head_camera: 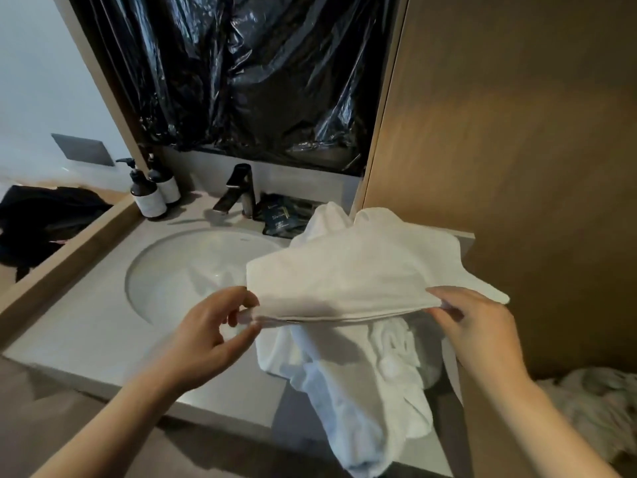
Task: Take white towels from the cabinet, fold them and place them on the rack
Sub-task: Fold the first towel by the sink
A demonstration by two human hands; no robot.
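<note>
A white towel (348,270) is stretched flat above the right side of the counter. My left hand (213,326) pinches its near left corner between thumb and fingers. My right hand (479,326) pinches its near right corner. Beneath it a second, crumpled white towel (362,391) lies on the counter and hangs over the front edge. No rack is in view.
The grey counter (69,336) holds a round sink (165,270) with a dark faucet (238,191). Two pump bottles (151,191) stand at the back left, a dark packet (279,215) behind the towels. A wooden cabinet panel (517,132) rises on the right; crumpled cloth (593,408) lies low right.
</note>
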